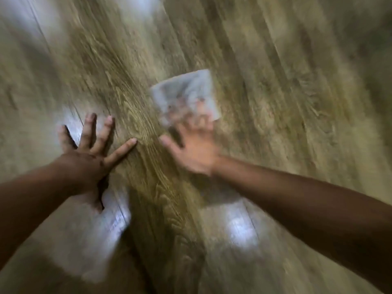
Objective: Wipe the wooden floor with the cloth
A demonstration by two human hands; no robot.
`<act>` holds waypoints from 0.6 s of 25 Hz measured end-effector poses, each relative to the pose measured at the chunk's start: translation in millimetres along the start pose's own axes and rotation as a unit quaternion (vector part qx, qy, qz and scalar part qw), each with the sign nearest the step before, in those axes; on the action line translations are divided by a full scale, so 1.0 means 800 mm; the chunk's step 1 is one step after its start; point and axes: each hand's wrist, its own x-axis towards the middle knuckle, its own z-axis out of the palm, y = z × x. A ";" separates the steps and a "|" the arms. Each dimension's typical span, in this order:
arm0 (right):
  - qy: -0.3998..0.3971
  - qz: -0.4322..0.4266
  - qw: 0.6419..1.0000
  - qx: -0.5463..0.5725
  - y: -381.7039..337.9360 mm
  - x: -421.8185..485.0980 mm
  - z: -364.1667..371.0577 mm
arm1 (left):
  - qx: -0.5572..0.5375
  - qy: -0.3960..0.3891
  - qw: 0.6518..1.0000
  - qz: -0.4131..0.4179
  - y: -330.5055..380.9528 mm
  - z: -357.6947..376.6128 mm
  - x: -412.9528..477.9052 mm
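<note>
A pale, folded cloth (186, 92) lies flat on the wooden floor (137, 81) in the middle of the view, blurred by motion. My right hand (195, 151) rests on its near edge, fingers spread forward over the fabric and pressing it down. The fingertips blur into the cloth. My left hand (89, 153) is planted flat on the floor to the left, fingers spread wide, holding nothing. Both forearms reach in from the lower corners.
Brown wood-grain planks run from near to far across the whole view. Bright light patches (112, 219) shine on the floor beside my left wrist, under my right forearm and at the top left. Nothing else lies on the floor.
</note>
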 end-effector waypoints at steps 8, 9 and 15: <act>0.065 0.067 0.996 -0.007 0.184 0.060 -0.041 | -0.006 -0.002 0.999 -0.053 0.019 0.002 -0.003; 0.075 0.101 0.992 -0.010 0.219 0.066 -0.057 | -0.005 0.003 0.999 -0.033 0.018 0.006 -0.001; 0.052 0.278 0.959 0.019 0.201 0.130 -0.094 | -0.035 0.005 0.998 0.054 -0.007 0.009 0.003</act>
